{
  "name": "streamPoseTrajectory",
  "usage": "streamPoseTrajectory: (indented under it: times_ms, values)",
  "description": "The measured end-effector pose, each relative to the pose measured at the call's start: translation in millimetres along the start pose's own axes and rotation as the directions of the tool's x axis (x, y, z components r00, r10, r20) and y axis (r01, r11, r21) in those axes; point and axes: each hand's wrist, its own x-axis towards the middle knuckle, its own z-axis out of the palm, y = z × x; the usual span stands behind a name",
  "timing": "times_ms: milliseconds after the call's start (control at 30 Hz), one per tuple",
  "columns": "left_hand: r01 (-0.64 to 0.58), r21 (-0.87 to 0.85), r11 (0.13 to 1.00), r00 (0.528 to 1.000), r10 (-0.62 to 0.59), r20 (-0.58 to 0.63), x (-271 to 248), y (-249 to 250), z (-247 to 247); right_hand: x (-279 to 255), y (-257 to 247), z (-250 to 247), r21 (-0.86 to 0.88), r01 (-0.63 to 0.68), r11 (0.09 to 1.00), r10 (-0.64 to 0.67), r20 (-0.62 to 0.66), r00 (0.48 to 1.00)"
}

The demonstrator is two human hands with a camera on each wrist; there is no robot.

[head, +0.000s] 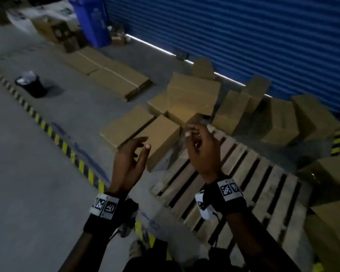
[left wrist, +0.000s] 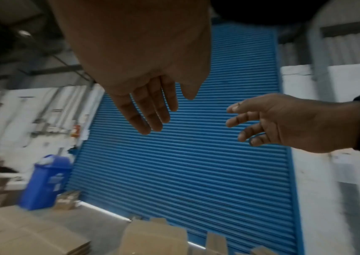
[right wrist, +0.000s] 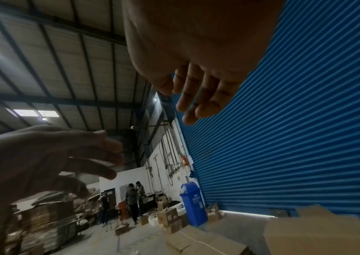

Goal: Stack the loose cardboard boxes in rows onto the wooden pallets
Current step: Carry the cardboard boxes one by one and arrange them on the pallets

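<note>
Several loose brown cardboard boxes (head: 192,95) lie tumbled on the floor along the blue shutter, beyond a bare wooden pallet (head: 234,183). Two boxes (head: 145,132) sit side by side at the pallet's far left corner. My left hand (head: 133,154) hovers in the air just short of those two boxes, fingers straight and spread, holding nothing. My right hand (head: 200,144) is raised over the pallet's far edge with loosely curled fingers, also empty. The left wrist view shows both the left hand (left wrist: 150,110) and the right hand (left wrist: 283,120) apart and bare.
A blue roller shutter (head: 243,36) closes off the far side. Flattened cardboard sheets (head: 110,73) lie on the floor at the left, near a black bucket (head: 30,85) and a yellow-black floor stripe (head: 67,148). More boxes (head: 332,193) stand right of the pallet. A blue bin (right wrist: 193,203) and people (right wrist: 132,200) are far off.
</note>
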Motion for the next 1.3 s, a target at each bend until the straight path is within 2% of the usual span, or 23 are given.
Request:
streamPoseTrajectory:
  times_ms: [67,233,367,567,633,767,933,1100,1300]
  values:
    - [0.051,-0.016,0.999,0.998,-0.051,-0.022,10,-22,-21,10,-6,29,0.02,-0.033,0.999,0.033,0.008,0.999]
    - [0.04,0.043,0.998,0.999,-0.039,-0.027,52,-102,-74,41,-29,131,0.059,-0.056,0.997,0.052,0.08,0.995]
    - [0.099,0.032,0.995,0.994,-0.097,-0.049,80,-162,-106,60,-30,206,0.107,-0.109,0.988,0.096,0.119,0.988]
    - [0.162,0.074,0.984,0.986,-0.159,-0.043,122,-251,-118,101,12,299,0.036,-0.151,0.988,0.14,0.213,0.967]
    - [0.162,0.099,0.982,0.987,-0.162,-0.012,132,-270,-116,115,24,316,0.013,-0.147,0.989,0.141,0.207,0.968]
    - [0.207,0.176,0.962,0.973,-0.22,0.062,179,-339,-117,155,56,389,-0.006,-0.204,0.979,0.2,0.24,0.95]
    - [0.23,0.23,0.946,0.959,-0.26,0.114,243,-404,-130,203,83,460,0.039,-0.214,0.976,0.198,0.241,0.95]
    - [0.23,0.216,0.949,0.951,-0.267,0.157,302,-453,-134,235,106,510,-0.032,-0.296,0.955,0.295,0.22,0.93]
    - [0.147,0.211,0.966,0.951,-0.196,0.238,366,-530,-151,256,118,569,-0.063,-0.399,0.915,0.404,0.077,0.912]
